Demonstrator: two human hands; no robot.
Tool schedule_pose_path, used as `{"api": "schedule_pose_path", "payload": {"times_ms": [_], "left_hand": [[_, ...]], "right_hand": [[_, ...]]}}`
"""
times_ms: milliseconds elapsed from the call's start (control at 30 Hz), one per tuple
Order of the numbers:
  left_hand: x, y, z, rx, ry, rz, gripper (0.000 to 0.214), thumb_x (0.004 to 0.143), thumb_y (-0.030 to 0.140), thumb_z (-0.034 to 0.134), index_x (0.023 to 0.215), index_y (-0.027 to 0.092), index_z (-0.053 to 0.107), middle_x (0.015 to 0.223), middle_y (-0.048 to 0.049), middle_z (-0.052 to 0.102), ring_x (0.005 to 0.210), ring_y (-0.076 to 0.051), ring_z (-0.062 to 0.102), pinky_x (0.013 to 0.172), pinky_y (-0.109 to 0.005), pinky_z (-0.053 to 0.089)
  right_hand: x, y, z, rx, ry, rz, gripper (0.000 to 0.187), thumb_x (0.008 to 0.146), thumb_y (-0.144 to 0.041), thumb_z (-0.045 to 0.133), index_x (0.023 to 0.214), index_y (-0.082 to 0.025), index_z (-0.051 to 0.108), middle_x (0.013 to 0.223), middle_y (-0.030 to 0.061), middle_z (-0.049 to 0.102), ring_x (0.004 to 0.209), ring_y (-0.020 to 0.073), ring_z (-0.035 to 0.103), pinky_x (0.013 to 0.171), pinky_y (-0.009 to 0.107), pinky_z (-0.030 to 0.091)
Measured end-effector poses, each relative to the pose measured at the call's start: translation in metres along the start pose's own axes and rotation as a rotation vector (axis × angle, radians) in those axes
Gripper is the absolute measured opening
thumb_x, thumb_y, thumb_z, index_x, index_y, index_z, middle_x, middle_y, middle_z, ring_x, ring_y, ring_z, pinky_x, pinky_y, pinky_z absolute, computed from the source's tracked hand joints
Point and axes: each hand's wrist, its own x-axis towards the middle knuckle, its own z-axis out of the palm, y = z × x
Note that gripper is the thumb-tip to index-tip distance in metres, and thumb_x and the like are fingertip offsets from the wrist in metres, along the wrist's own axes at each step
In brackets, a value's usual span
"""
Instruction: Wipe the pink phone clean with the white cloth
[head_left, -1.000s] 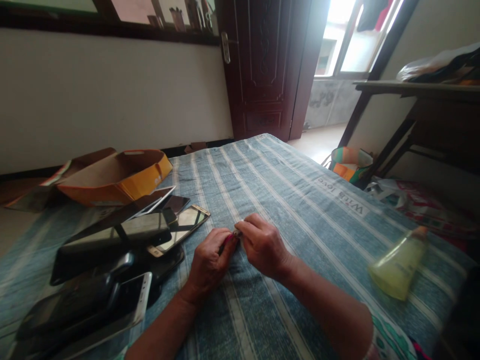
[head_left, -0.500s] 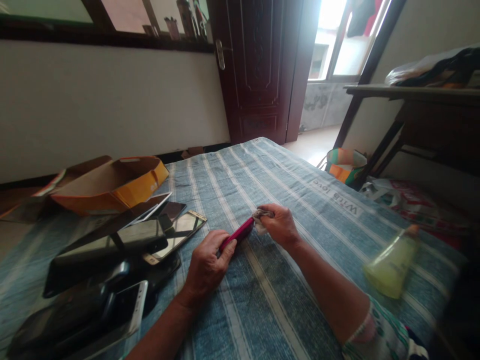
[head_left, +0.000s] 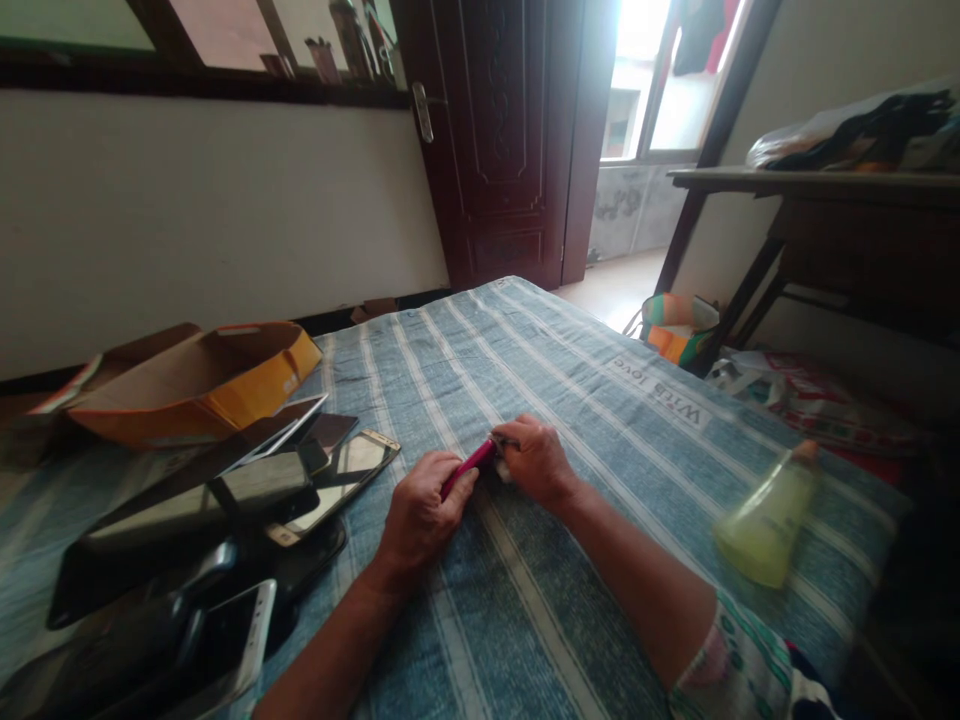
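Note:
My left hand [head_left: 424,505] is closed around the near end of a slim magenta phone [head_left: 474,466], which I see nearly edge-on and tilted. At its far end, my right hand [head_left: 538,462] pinches a crumpled greyish cloth [head_left: 502,470] against the phone. Most of the cloth is hidden by my fingers. Left of my left hand lie several phones, among them a gold-framed phone [head_left: 341,488] and a white-edged phone [head_left: 244,635]. The phone's front and back faces cannot be made out.
A blue striped cloth [head_left: 637,500] covers the surface under my hands. An open orange cardboard box [head_left: 217,390] stands at the far left. On the right lies a clear bottle of yellowish liquid [head_left: 769,520]. Beyond are a dark red door [head_left: 502,150] and a dark desk [head_left: 817,183].
My right hand has drawn in toward my left along the phone, and less of the cloth shows. The whole view has shifted slightly; the left hand keeps its grip.

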Motion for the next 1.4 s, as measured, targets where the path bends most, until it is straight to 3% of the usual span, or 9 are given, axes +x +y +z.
{"api": "schedule_pose_path", "payload": {"times_ms": [133, 300, 600, 867, 1067, 1300, 1400], "left_hand": [[-0.002, -0.001, -0.001, -0.032, -0.010, -0.013, 0.024, 0.089, 0.031, 0.051, 0.085, 0.016, 0.069, 0.084, -0.0076, 0.069, 0.078, -0.018, 0.065, 0.073, -0.029, 0.053], [-0.006, -0.001, -0.002, -0.063, 0.024, -0.045, 0.026, 0.091, 0.033, 0.049, 0.087, 0.015, 0.069, 0.088, -0.0080, 0.069, 0.082, -0.019, 0.065, 0.077, -0.030, 0.053], [-0.013, -0.006, -0.006, -0.079, 0.082, -0.049, 0.025, 0.092, 0.034, 0.049, 0.087, 0.017, 0.067, 0.093, -0.0069, 0.068, 0.086, -0.019, 0.065, 0.080, -0.030, 0.053], [-0.014, -0.001, -0.009, -0.098, 0.152, -0.054, 0.024, 0.092, 0.035, 0.050, 0.090, 0.018, 0.067, 0.096, -0.0063, 0.068, 0.089, -0.019, 0.065, 0.082, -0.031, 0.053], [-0.015, -0.001, -0.009, -0.095, 0.172, -0.062, 0.024, 0.092, 0.035, 0.051, 0.091, 0.017, 0.066, 0.097, -0.0068, 0.068, 0.090, -0.019, 0.064, 0.086, -0.032, 0.052], [-0.014, -0.002, -0.007, -0.105, 0.157, -0.099, 0.023, 0.092, 0.035, 0.051, 0.090, 0.018, 0.066, 0.096, -0.0061, 0.069, 0.090, -0.019, 0.065, 0.084, -0.031, 0.053], [-0.016, -0.003, -0.006, -0.107, 0.164, -0.095, 0.023, 0.092, 0.035, 0.050, 0.090, 0.018, 0.066, 0.097, -0.0060, 0.068, 0.090, -0.019, 0.065, 0.084, -0.030, 0.053]], "right_hand": [[0.000, 0.000, 0.001, -0.047, 0.004, -0.012, 0.027, 0.074, -0.005, 0.054, 0.081, -0.023, 0.074, 0.076, 0.0024, 0.062, 0.069, 0.0153, 0.057, 0.064, 0.023, 0.042], [0.001, -0.004, -0.004, 0.074, 0.131, -0.027, 0.030, 0.077, -0.005, 0.052, 0.089, -0.021, 0.074, 0.077, 0.0022, 0.063, 0.072, 0.0147, 0.059, 0.068, 0.023, 0.043], [-0.006, -0.007, 0.007, -0.012, -0.028, -0.029, 0.031, 0.074, -0.004, 0.053, 0.084, -0.024, 0.075, 0.074, 0.0005, 0.061, 0.068, 0.0140, 0.057, 0.064, 0.022, 0.042], [-0.001, -0.009, -0.004, 0.288, 0.115, 0.038, 0.027, 0.076, -0.008, 0.055, 0.086, -0.023, 0.075, 0.080, 0.0001, 0.068, 0.074, 0.0137, 0.062, 0.069, 0.022, 0.046], [-0.002, -0.007, -0.002, 0.134, -0.032, 0.007, 0.032, 0.072, -0.004, 0.055, 0.084, -0.024, 0.076, 0.075, -0.0008, 0.067, 0.070, 0.0135, 0.061, 0.065, 0.022, 0.044], [0.001, -0.004, -0.006, 0.230, 0.133, 0.056, 0.023, 0.076, -0.010, 0.058, 0.084, -0.024, 0.075, 0.079, 0.0000, 0.069, 0.074, 0.0140, 0.063, 0.069, 0.023, 0.047], [-0.001, -0.006, -0.004, 0.247, 0.084, 0.035, 0.025, 0.076, -0.009, 0.057, 0.085, -0.024, 0.075, 0.078, -0.0007, 0.069, 0.073, 0.0134, 0.063, 0.067, 0.022, 0.046]]}}
